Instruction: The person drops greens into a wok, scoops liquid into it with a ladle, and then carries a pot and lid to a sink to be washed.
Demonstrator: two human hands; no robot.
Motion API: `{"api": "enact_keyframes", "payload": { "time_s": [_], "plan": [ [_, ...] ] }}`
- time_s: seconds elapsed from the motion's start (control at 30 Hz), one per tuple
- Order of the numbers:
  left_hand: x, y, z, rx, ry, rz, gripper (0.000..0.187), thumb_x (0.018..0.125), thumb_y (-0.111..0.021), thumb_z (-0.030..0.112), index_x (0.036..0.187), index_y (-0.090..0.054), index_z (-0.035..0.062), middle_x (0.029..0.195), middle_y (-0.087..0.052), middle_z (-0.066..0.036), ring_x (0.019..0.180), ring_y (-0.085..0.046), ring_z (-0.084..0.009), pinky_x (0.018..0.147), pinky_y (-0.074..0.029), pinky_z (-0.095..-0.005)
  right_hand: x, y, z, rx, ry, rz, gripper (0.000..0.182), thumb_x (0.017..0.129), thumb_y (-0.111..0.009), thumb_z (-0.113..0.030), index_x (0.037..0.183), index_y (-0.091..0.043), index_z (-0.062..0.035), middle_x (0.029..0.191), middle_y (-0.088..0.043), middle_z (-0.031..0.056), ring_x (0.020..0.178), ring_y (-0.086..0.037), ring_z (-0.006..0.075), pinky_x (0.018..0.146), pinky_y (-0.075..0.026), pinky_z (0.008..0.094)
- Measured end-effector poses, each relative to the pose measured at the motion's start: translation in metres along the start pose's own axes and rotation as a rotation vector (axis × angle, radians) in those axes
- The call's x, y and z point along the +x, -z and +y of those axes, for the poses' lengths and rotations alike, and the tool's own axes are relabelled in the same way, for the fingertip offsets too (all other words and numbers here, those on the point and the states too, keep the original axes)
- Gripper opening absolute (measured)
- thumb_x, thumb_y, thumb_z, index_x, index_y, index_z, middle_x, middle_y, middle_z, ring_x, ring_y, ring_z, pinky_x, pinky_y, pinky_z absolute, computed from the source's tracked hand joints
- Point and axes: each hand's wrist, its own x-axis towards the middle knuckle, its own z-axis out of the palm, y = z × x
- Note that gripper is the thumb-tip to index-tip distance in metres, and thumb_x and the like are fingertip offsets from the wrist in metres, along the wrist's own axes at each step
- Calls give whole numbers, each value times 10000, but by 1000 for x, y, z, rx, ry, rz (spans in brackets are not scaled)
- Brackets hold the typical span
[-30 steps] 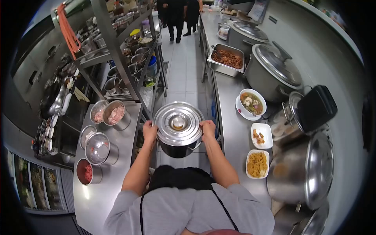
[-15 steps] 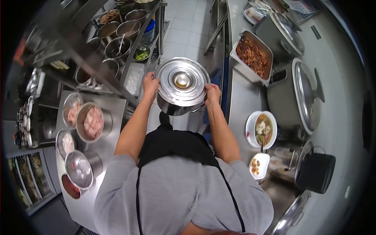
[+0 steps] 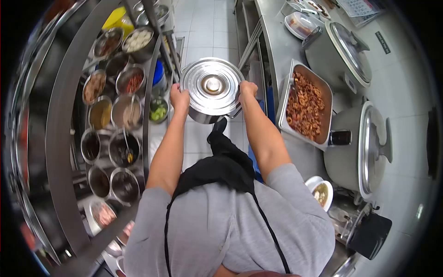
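Here, left grip (image 3: pixel 180 97), right grip (image 3: pixel 248 89) hold lidded pot (image 3: pixel 212 91) above floor (image 3: pixel 199 42).

Bright, fairly even light gleams in rings on the pot lid (image 3: pixel 198 76). Left of the lid, a shelf post (image 3: pixel 59 138) bows with wide-angle distortion; far right of it, glare spots the wall (image 3: pixel 406 180); blackness vignettes the corners.

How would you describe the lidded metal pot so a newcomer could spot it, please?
Find the tiled floor between the shelving and the counter. Above it, the pot is held between the left hand and right hand. Unlike the counter's grey cookers, its lid has a small round knob at the centre.
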Motion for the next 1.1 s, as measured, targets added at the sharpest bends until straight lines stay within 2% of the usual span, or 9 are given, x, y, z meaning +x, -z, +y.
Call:
{"api": "enact_keyframes", "payload": {
  "time_s": [0.17, 0.23, 0.43, 0.47, 0.7, 0.83, 0.9, 0.97, 1.1],
  "plan": [
    [80, -58, 26, 5, 55, -27, 312, 690, -602, 37, 1000, -611, -2, 900, -669, -141, 812, -632, -258, 789, -482, -345, 77, -71, -59, 39, -142, -12, 358, 687, -624, -79, 996, -652, 101, 1089, -650, 256, 1050, -627, 352, 866, -484, 402],
    [128, -83, 12, 2, 107, -26, 289, 684, -607, -49, 971, -593, -15, 811, -620, -80, 723, -595, -171, 645, -477, -296, 62, -62, -97, -27, -118, -31, 325, 711, -596, -129, 945, -671, 84, 1061, -657, 270, 1043, -629, 393, 917, -471, 416],
    [218, -149, 50, 238, 73, 33, 342, 670, -634, -8, 1010, -598, -20, 865, -650, -94, 751, -612, -189, 687, -490, -314, 171, -150, -124, 24, -120, 5, 319, 661, -621, -140, 888, -683, 75, 981, -682, 248, 961, -665, 370, 824, -492, 407],
    [228, -157, 63, 262, 69, 12, 372, 672, -647, 9, 1039, -599, -29, 887, -663, -112, 775, -621, -195, 704, -492, -323, 183, -157, -135, 55, -144, -64, 269, 643, -685, -80, 832, -637, 106, 902, -669, 206, 786, -641, 266, 701, -498, 375],
    [370, -246, 42, 383, 89, 21, 333, 715, -691, 92, 1032, -630, 7, 875, -675, -118, 781, -638, -229, 737, -496, -342, 267, -246, -195, 411, -163, -190, 136, 664, -625, 16, 774, -547, 31, 744, -575, 112, 693, -560, 225, 599, -446, 424],
    [457, -304, 41, 330, 126, 35, 291, 726, -716, 176, 976, -634, 51, 835, -679, -141, 782, -656, -297, 740, -500, -388, 319, -303, -239, 436, -20, -169, 76, 670, -616, 16, 674, -543, -7, 616, -526, 27, 555, -460, 129, 507, -384, 334],
    [502, -339, 55, 303, 155, 16, 267, 735, -716, 211, 944, -631, 68, 815, -679, -151, 783, -662, -332, 744, -503, -414, 328, -320, -284, 418, -132, -47, 32, 700, -576, 44, 696, -549, 27, 658, -550, 69, 574, -532, 187, 513, -418, 348],
    [544, -362, 80, 209, 231, -57, 239, 753, -699, 217, 930, -627, 74, 789, -676, -146, 770, -662, -335, 740, -505, -417, 351, -336, -321, 410, -75, -99, 56, 718, -568, 49, 738, -613, 76, 718, -610, 99, 626, -584, 204, 549, -463, 361],
    [615, -404, 123, 285, 146, -40, 221, 791, -676, 220, 939, -621, 65, 827, -683, -147, 814, -664, -329, 752, -503, -425, 398, -386, -382, 503, -54, -82, 95, 707, -596, 38, 796, -587, 71, 753, -609, 106, 657, -585, 206, 590, -483, 354]
  ]
}}
